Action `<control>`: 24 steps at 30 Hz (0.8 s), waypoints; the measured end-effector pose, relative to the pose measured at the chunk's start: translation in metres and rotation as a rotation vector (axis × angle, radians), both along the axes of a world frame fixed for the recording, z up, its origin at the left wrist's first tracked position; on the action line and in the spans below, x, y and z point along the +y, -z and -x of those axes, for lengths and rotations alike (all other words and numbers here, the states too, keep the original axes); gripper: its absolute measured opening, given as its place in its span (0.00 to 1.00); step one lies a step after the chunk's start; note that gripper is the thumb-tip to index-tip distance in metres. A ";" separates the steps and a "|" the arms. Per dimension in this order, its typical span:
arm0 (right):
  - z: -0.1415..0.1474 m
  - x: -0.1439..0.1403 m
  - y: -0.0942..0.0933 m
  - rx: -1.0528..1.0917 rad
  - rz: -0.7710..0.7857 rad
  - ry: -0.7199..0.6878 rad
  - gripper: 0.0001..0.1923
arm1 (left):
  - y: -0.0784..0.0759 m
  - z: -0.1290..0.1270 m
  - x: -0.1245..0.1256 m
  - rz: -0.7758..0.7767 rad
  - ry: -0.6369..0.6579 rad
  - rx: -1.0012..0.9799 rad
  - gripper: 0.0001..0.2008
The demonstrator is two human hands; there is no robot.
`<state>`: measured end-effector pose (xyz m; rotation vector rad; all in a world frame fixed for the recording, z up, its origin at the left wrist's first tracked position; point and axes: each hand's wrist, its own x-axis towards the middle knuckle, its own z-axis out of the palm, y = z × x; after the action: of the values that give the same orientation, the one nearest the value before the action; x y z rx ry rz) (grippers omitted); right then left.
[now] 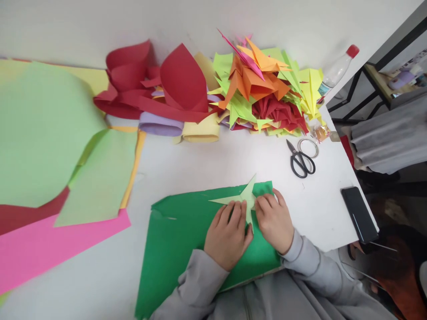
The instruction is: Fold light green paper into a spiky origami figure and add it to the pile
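On the green sheet (176, 253), fingers (235, 213) hide part of one pale-green folded paper (247, 194); the left hand (228, 233) lies over it, the right hand (275, 222) curls at its right side, grips impossible to tell. Sleeves (202, 280) cover some near edge. Bare tabletop (213, 162) borders the sheet's far edge; rightward lie one scissors (295, 154), one phone (359, 214)

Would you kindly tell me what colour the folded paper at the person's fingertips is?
The folded paper is pale green, as the head view shows.
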<state>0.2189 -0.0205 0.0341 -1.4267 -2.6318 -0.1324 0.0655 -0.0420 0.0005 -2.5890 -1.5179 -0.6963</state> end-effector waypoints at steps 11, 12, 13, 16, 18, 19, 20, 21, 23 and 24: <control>-0.001 -0.014 0.013 0.082 -0.040 0.045 0.12 | -0.004 -0.001 0.001 -0.010 0.001 0.031 0.21; -0.002 -0.014 0.013 0.086 -0.022 0.055 0.11 | -0.004 -0.001 0.001 -0.010 0.000 0.034 0.21; -0.002 -0.013 0.013 0.091 -0.012 0.058 0.11 | -0.005 -0.001 0.001 -0.010 -0.002 0.036 0.21; -0.005 -0.015 0.013 0.132 -0.024 0.057 0.11 | -0.004 -0.002 0.001 -0.013 -0.003 0.035 0.21; -0.004 -0.017 0.013 0.154 -0.027 0.076 0.12 | -0.004 -0.002 0.001 -0.017 -0.001 0.032 0.21; -0.004 -0.018 0.014 0.156 -0.023 0.090 0.12 | -0.003 -0.002 0.001 -0.020 -0.001 0.032 0.21; -0.004 -0.019 0.014 0.151 -0.016 0.098 0.12 | -0.003 -0.002 0.001 -0.022 0.001 0.033 0.21; -0.003 -0.019 0.014 0.142 -0.009 0.098 0.12 | -0.003 -0.002 0.001 -0.023 0.001 0.033 0.21; -0.004 -0.019 0.014 0.132 0.002 0.076 0.13 | -0.003 -0.002 0.001 -0.026 0.000 0.035 0.21; -0.005 -0.019 0.013 0.140 0.005 0.058 0.12 | -0.003 -0.002 0.001 -0.026 0.000 0.034 0.21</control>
<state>0.2235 -0.0392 0.0211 -1.4583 -2.4816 -0.0312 0.0671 -0.0410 0.0039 -2.5682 -1.4896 -0.6641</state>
